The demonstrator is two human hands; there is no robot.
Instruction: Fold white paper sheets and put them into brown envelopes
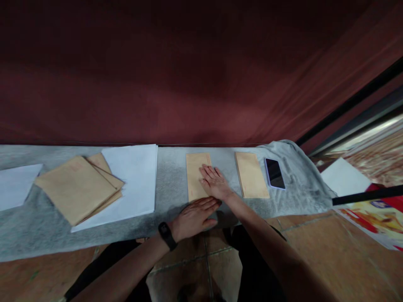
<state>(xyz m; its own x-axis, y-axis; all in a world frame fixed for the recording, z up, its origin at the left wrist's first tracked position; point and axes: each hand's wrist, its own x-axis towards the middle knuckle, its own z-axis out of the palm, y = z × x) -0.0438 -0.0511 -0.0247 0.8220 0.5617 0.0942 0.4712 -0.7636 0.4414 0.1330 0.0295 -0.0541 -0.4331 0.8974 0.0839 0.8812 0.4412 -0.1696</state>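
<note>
A brown paper envelope (195, 178) lies lengthwise on the grey cloth in front of me. My right hand (214, 183) rests flat on its right side, fingers stretched out. Across its near end lies my left hand (195, 217), fingers extended, with a black band on the wrist. The left fingertips come close to the heel of the right hand; whether they touch I cannot tell. Right of my hands is a neat stack of brown envelopes (252, 175). The near edge of the envelope under my hands is hidden.
Left, loosely piled brown envelopes (78, 188) overlap a stack of white paper (138, 184). More white paper (19, 184) lies at far left. A phone (275, 173) sits on the grey cloth (171, 176) at right. A red curtain (189, 105) hangs behind; a colourful box (380, 216) is at lower right.
</note>
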